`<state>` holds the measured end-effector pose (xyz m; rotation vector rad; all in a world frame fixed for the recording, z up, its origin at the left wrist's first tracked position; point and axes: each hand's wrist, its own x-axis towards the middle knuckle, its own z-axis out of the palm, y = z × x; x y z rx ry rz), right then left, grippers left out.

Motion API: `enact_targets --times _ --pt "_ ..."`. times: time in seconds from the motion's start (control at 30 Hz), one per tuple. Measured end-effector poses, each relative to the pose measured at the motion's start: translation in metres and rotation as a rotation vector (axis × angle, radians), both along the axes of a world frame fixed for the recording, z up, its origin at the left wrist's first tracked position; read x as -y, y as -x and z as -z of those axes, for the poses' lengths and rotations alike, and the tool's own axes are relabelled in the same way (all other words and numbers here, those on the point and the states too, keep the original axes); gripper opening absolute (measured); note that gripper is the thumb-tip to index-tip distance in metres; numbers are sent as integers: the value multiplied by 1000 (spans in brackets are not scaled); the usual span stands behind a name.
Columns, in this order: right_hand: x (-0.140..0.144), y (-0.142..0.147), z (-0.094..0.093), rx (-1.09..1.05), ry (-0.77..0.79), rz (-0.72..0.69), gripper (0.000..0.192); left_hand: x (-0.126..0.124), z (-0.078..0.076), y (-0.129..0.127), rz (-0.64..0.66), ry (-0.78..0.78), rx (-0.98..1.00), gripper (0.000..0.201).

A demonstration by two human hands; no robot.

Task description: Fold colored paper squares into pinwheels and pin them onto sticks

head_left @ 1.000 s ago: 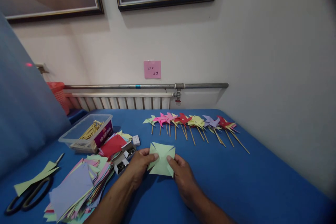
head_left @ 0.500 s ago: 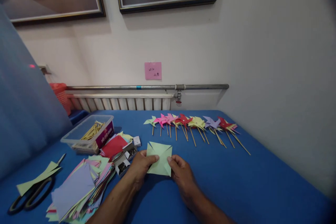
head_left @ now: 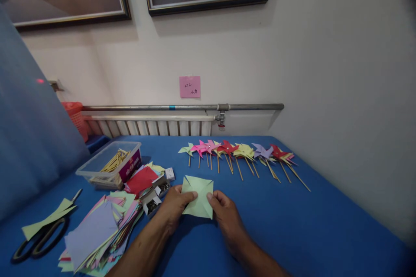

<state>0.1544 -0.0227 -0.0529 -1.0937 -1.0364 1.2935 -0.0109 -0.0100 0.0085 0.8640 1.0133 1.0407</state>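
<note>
The pale green square of cut paper [head_left: 198, 197] sits on the blue tabletop [head_left: 292, 225], pinched at its middle from both sides: left hand [head_left: 174, 204] and right hand [head_left: 225, 211] each gripping it. A second ago its flaps were splayed wider; now they're tucked flatter. Nearby: stack of coloured paper sheets [head_left: 97, 233], row of finished paper pinwheels on wooden sticks [head_left: 240, 152].

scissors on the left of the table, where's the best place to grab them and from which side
Take the scissors by the dark handle loops, coming from the near left edge of the blue table. The loops lie flat and face the person, while the blade end points away and sits under a pale green paper strip, so a grip on the handles avoids the blades and the paper.
</note>
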Motion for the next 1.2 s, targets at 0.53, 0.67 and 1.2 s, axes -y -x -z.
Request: enact_targets --times 0.53,0.67,1.2 --pt "5 -9 -27 110 -44 147 34 -8 12 3 -188 -251 -228 40" --pt "15 2 -24 101 -125 75 36 -6 9 4 -216 -345 -391 31" --pt "1 2 -12 -78 -178 -43 63 12 -3 -4 65 -693 -572 26"
